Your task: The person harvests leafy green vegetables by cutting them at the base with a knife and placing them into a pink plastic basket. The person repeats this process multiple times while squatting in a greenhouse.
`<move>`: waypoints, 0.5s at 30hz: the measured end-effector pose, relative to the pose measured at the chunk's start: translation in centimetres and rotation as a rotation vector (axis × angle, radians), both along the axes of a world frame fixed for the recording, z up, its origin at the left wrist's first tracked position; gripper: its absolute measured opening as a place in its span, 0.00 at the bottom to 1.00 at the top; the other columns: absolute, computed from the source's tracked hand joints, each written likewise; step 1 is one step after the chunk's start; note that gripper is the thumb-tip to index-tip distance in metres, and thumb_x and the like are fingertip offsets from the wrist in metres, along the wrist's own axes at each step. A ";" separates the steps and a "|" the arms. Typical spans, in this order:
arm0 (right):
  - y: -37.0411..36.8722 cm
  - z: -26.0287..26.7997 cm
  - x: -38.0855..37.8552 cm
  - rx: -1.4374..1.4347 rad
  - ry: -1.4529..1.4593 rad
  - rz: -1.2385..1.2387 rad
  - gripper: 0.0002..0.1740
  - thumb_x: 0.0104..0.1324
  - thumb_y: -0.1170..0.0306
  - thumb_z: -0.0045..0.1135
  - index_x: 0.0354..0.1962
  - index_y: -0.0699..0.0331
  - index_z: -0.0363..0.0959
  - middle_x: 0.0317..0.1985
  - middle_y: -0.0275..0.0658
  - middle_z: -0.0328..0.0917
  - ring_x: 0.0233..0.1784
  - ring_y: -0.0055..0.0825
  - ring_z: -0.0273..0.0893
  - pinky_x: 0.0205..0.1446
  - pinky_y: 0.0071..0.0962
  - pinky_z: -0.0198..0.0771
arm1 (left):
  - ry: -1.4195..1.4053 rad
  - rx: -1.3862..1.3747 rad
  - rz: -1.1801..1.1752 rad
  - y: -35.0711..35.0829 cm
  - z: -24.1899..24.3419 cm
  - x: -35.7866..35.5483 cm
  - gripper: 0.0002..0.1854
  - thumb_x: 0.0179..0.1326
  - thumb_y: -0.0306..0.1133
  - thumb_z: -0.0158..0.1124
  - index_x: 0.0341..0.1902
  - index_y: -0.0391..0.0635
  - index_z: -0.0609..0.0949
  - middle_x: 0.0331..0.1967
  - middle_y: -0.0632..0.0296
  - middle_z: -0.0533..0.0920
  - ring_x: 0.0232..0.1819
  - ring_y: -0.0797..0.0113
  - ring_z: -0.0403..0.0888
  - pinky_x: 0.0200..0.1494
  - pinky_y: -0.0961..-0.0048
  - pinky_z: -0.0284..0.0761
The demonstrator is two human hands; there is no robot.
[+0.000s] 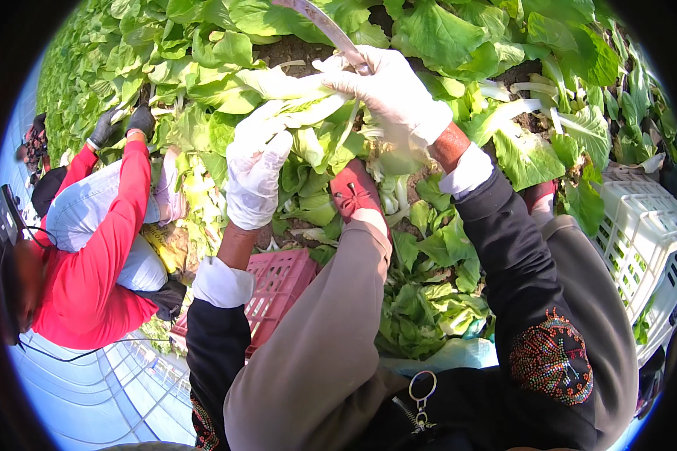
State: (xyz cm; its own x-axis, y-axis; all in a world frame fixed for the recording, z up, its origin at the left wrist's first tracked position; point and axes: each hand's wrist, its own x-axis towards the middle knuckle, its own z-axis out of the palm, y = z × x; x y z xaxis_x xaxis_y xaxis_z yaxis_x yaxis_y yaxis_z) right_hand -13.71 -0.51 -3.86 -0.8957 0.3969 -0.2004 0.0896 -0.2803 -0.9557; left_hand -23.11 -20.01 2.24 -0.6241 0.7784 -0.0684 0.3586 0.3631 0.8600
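Observation:
My right hand (pixel 392 90), in a thin whitish glove, grips a curved sickle blade's (pixel 321 22) base; the blade reaches up and left past the fingers, and the handle is hidden in the hand. Against the fingertips of that hand lies the pale stalk of a leafy green vegetable (pixel 310 107). My left hand (pixel 259 175), gloved the same way, is at the other end of this plant, its fingers curled close to the leaves. Whether they close on it is hard to tell in the glare. Below both hands, cut-looking leaves lie around my red shoe (pixel 355 189).
A pink plastic crate (pixel 279 282) stands beside my left leg, white crates (pixel 637 231) at the right. Leafy plants (pixel 440 34) grow ahead. At the left a co-worker in a red top (pixel 96 282) crouches, gloved hands in the plants. Piled greens (pixel 423 321) lie between my legs.

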 end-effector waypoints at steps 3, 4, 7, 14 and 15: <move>2.4 6.0 1.1 -0.106 0.083 0.018 0.15 0.59 0.67 0.65 0.41 0.65 0.78 0.30 0.31 0.79 0.29 0.10 0.72 0.31 0.13 0.67 | -0.160 0.101 0.036 1.3 2.1 1.1 0.13 0.60 0.33 0.57 0.43 0.38 0.82 0.50 0.50 0.79 0.55 0.55 0.73 0.61 0.64 0.63; 3.5 8.0 1.7 -0.013 0.032 0.026 0.15 0.59 0.67 0.65 0.42 0.65 0.77 0.31 0.32 0.79 0.25 0.08 0.69 0.25 0.11 0.63 | -0.073 0.101 -0.038 1.9 3.0 1.6 0.13 0.61 0.33 0.56 0.44 0.40 0.83 0.53 0.48 0.76 0.57 0.54 0.71 0.63 0.64 0.60; 6.0 7.1 1.0 -0.014 0.132 -0.019 0.10 0.59 0.71 0.60 0.38 0.66 0.76 0.29 0.33 0.79 0.29 0.16 0.73 0.35 0.18 0.69 | 0.610 -0.001 -0.356 2.9 3.6 2.2 0.14 0.56 0.35 0.61 0.45 0.46 0.83 0.64 0.46 0.67 0.63 0.49 0.65 0.65 0.58 0.57; 6.4 6.7 1.8 0.169 -0.133 0.049 0.12 0.57 0.66 0.62 0.33 0.68 0.77 0.26 0.34 0.80 0.26 0.18 0.75 0.33 0.21 0.70 | 0.374 -0.066 -0.087 1.5 4.0 -0.2 0.14 0.49 0.33 0.70 0.41 0.45 0.84 0.53 0.51 0.77 0.54 0.58 0.75 0.60 0.65 0.66; 5.5 7.1 0.6 0.207 -0.132 0.104 0.12 0.58 0.66 0.62 0.33 0.68 0.77 0.25 0.34 0.80 0.26 0.18 0.74 0.33 0.20 0.70 | 0.321 -0.020 0.034 1.5 6.8 -0.6 0.17 0.49 0.33 0.70 0.44 0.43 0.83 0.54 0.52 0.77 0.55 0.61 0.74 0.60 0.66 0.66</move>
State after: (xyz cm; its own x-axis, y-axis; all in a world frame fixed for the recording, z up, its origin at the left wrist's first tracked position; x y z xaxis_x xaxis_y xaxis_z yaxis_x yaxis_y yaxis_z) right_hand -13.14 4.94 3.25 -0.9055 0.3483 -0.2422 0.2353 -0.0626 -0.9699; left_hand -23.67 -18.50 9.03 -0.6420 0.7571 0.1209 0.5977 0.3953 0.6975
